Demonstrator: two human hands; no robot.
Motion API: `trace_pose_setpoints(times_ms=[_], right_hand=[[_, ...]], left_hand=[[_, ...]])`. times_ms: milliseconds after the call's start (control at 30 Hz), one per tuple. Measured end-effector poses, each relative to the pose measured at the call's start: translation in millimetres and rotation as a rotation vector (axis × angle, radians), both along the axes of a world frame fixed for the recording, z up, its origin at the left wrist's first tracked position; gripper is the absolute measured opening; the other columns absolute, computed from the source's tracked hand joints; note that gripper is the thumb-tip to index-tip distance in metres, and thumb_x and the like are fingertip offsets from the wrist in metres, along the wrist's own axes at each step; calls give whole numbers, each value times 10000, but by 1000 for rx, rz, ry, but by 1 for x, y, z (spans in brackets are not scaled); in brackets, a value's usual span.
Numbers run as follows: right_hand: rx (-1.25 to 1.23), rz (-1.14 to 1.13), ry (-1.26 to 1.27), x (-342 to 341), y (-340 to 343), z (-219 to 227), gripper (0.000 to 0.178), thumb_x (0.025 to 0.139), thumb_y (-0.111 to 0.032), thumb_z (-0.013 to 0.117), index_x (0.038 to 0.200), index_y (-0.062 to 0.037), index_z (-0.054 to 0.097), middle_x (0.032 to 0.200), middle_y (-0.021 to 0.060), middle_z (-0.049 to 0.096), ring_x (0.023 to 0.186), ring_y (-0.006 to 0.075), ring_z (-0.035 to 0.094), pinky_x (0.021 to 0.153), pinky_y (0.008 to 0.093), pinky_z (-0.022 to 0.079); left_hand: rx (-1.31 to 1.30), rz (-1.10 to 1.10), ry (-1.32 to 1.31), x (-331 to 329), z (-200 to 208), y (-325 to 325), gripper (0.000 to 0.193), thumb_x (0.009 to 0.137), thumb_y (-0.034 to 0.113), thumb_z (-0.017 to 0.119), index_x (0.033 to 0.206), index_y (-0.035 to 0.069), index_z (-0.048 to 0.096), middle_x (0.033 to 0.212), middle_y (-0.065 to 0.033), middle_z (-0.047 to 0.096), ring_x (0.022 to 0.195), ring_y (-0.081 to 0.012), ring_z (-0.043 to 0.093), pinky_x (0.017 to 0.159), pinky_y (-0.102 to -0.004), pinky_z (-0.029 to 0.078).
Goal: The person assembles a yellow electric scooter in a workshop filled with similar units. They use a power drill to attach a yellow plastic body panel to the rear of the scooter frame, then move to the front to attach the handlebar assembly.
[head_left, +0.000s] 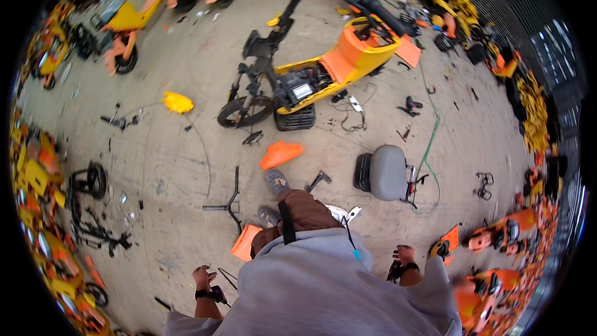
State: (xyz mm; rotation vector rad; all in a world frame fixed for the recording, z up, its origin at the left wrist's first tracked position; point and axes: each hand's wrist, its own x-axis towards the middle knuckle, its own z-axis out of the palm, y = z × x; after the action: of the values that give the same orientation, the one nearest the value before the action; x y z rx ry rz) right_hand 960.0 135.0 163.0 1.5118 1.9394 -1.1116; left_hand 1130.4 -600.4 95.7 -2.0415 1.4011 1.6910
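My left hand (202,278) hangs low beside my body, its fingers loosely apart with nothing visible in them. On the other side my right hand (405,254) hangs over the floor, fingers loosely bent, and no held thing shows. Both wrists wear black strapped devices. Ahead of me stands a partly stripped yellow and orange scooter (351,59), its battery bay uncovered and its black front wheel (245,112) to the left. An orange panel (281,154) lies between it and my feet. Another orange panel (247,242) lies beside my left foot, nearer my left hand.
A grey scooter seat (388,172) rests on the floor to the right, near a green cord (429,152). A black forked bar (233,202) lies left of my feet. A yellow part (177,102) and a black frame (81,211) lie farther left. Scooters and piled yellow panels (532,109) line the edges.
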Motion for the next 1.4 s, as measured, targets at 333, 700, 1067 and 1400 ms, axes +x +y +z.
trace_pose_setpoints(times_ms=[333,700,1067,1400], right_hand=[[-56,34,203,30,-48,-19,268,866,-155,496,1069,-16,602,828,116,661,644,197,636,530,318,490],[-143,-12,158,-52,20,-64,268,857,-171,511,1053,-26,624,834,118,673,665,196,648,552,316,501],[-360,-421,27,-74,77,-211,300,900,-214,461,1083,-7,578,752,112,650,571,199,618,461,313,478],[-203,445,-139,-82,44,-474,299,839,-247,430,812,-30,633,918,209,639,859,390,604,766,488,475]], left_hand=[[9,-609,185,-170,11,15,177,793,101,549,866,-57,579,680,-129,585,524,-253,636,474,-309,520],[-133,-806,55,-207,33,95,151,795,113,576,758,-30,607,584,-91,575,439,-208,580,379,-305,451],[-83,-1535,-134,-410,102,266,221,845,197,577,856,-21,614,746,-106,638,571,-179,623,553,-305,494],[-193,-1428,-156,-585,37,377,123,889,128,551,888,5,559,589,-84,601,494,-174,592,465,-253,420]])
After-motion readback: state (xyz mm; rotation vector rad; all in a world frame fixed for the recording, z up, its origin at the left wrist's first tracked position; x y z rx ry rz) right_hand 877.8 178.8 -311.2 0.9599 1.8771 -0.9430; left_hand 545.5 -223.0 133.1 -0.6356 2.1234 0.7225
